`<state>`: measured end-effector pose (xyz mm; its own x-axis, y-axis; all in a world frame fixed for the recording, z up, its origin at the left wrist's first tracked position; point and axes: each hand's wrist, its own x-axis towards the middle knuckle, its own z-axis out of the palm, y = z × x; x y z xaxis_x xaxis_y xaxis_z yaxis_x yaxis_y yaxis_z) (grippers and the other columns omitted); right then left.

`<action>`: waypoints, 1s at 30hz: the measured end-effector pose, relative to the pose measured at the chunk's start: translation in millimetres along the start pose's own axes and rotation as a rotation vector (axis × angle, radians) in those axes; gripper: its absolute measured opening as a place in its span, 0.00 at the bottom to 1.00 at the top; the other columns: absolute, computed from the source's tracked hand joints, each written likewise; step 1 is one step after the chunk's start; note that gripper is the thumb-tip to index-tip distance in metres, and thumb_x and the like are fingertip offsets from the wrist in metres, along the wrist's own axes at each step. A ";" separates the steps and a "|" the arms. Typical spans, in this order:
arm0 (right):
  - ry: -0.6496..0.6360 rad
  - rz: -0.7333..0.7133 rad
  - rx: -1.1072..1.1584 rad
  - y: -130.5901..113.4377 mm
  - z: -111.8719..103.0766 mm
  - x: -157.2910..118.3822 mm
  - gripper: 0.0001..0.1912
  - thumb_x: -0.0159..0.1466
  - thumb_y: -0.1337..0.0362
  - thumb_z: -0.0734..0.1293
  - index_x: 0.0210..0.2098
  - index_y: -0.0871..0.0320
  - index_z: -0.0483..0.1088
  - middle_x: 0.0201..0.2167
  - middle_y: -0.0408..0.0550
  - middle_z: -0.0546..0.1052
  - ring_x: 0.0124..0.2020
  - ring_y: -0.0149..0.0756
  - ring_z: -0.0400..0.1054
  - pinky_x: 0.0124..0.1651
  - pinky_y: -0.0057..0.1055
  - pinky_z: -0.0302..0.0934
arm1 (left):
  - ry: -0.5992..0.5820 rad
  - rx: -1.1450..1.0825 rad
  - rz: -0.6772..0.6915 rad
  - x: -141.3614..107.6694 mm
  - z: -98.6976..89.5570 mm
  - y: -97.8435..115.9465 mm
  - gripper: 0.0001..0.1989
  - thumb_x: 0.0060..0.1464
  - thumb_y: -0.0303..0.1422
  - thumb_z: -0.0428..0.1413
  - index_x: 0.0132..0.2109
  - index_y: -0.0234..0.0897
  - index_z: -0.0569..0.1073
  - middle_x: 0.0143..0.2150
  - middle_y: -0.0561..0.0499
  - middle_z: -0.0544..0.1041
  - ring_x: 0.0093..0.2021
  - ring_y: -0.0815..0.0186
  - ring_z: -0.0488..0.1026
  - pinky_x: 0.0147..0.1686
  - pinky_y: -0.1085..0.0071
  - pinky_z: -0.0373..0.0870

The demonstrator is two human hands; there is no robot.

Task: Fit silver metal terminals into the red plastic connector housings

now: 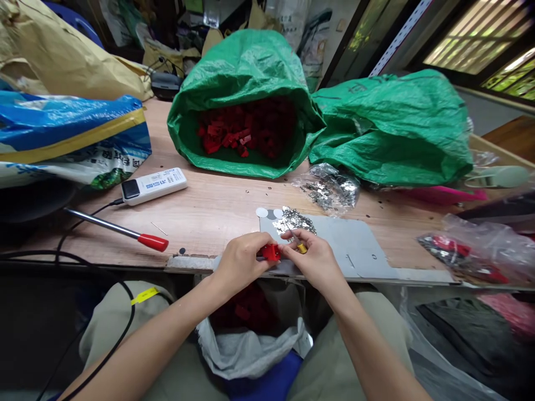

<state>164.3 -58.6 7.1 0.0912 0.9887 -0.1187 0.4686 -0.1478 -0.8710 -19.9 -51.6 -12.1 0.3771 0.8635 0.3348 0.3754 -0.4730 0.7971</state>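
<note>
Between the fingertips of my left hand point(246, 255) is a small red plastic part point(271, 252). My right hand point(312, 257) meets it from the other side, its fingertips at the part's edge. Tucked in that right hand is a small pointed tool with a yellow handle point(301, 248); its exact kind does not show. Just beyond the hands a heap of small shiny metal pieces point(295, 221) lies on a grey board point(359, 245) at the table's front edge. My fingers cover part of the red piece.
An open green sack point(246, 67) of red parts faces me, with another green sack point(393, 128) to its right. A clear bag of metal pieces point(330, 189) lies nearby. Leftward are a white device point(154, 185) and a red-handled rod point(125, 227). A white sack point(251, 353) hangs below.
</note>
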 end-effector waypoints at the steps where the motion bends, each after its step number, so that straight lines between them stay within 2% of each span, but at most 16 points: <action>1: -0.001 0.000 0.005 0.1 0.4 0.4 0.20 0.52 0.52 0.71 0.39 0.58 0.73 0.22 0.41 0.73 0.22 0.31 0.60 0.23 0.28 0.50 | 0.003 0.006 0.003 0.1 0.1 0.0 0.06 0.51 0.25 0.64 0.36 0.37 0.75 0.32 0.53 0.77 0.33 0.66 0.73 0.33 0.73 0.65; 6: -0.058 0.036 0.073 -2.2 -4.2 2.1 0.28 0.49 0.48 0.74 0.42 0.61 0.75 0.22 0.42 0.73 0.20 0.29 0.56 0.23 0.28 0.49 | 0.002 0.017 -0.006 0.8 -0.3 0.5 0.06 0.51 0.27 0.64 0.35 0.37 0.74 0.31 0.54 0.76 0.32 0.66 0.72 0.32 0.73 0.64; 14: -0.148 0.110 0.124 -1.3 -13.8 3.7 0.29 0.50 0.49 0.75 0.45 0.61 0.76 0.23 0.41 0.72 0.19 0.28 0.56 0.20 0.26 0.46 | -0.008 0.009 -0.018 0.1 -0.5 -0.3 0.06 0.52 0.27 0.63 0.36 0.39 0.74 0.34 0.54 0.78 0.35 0.65 0.74 0.34 0.73 0.66; 18: -0.128 0.071 0.089 -3.2 -10.5 5.6 0.25 0.51 0.50 0.74 0.42 0.61 0.77 0.27 0.45 0.76 0.23 0.32 0.62 0.22 0.27 0.52 | -0.005 0.020 -0.011 -0.2 0.1 -0.9 0.05 0.52 0.28 0.63 0.37 0.39 0.74 0.34 0.53 0.79 0.35 0.65 0.74 0.34 0.72 0.65; 22: -0.102 -0.013 0.023 -2.4 -8.0 6.4 0.20 0.52 0.53 0.73 0.40 0.60 0.77 0.31 0.48 0.78 0.32 0.38 0.69 0.30 0.29 0.61 | -0.011 0.036 0.000 -0.3 0.7 -1.5 0.05 0.53 0.28 0.62 0.37 0.39 0.74 0.34 0.53 0.78 0.35 0.65 0.74 0.34 0.72 0.66; 27: -0.057 -0.038 -0.099 -5.6 -6.4 1.5 0.18 0.54 0.55 0.70 0.40 0.59 0.77 0.29 0.47 0.78 0.29 0.39 0.70 0.29 0.30 0.60 | -0.012 0.071 0.040 -1.8 2.7 -2.0 0.05 0.54 0.27 0.60 0.39 0.40 0.74 0.36 0.52 0.79 0.37 0.64 0.75 0.35 0.71 0.67; 30: 0.012 -0.115 -0.185 -12.0 -3.5 -5.1 0.14 0.56 0.59 0.68 0.39 0.57 0.77 0.28 0.45 0.78 0.30 0.39 0.70 0.34 0.32 0.62 | -0.014 0.144 0.069 -3.7 4.1 0.6 0.06 0.56 0.25 0.58 0.39 0.40 0.74 0.37 0.51 0.78 0.37 0.63 0.75 0.36 0.71 0.67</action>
<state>161.3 -61.9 19.8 0.0375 0.9991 -0.0170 0.6294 -0.0369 -0.7762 -17.5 -55.8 -15.0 0.4172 0.8262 0.3786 0.4654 -0.5520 0.6919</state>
